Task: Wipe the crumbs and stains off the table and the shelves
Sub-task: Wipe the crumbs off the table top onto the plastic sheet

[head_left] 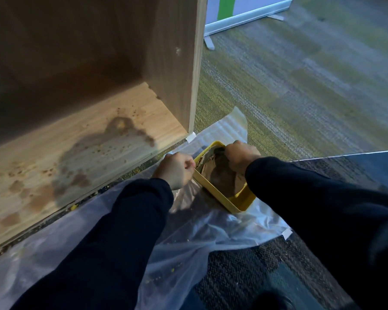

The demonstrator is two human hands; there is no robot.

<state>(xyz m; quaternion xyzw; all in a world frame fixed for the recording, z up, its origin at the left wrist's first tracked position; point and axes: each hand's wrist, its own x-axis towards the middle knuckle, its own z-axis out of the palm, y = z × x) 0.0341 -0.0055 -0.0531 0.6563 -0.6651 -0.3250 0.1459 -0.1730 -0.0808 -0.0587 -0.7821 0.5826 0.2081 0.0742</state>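
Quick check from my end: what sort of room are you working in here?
Probably an office or a similar commercial room, not a home: green-and-grey patterned carpet tiles cover the floor, a white-footed partition panel stands at the back, and the stained wooden shelf unit sits on clear plastic sheeting.

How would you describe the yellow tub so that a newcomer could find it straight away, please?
Start at the wooden shelf unit and drop past its front right corner to the clear plastic sheet on the carpet. The yellow tub sits there between both hands, holding a brown cloth; nothing else nearby is bright yellow.
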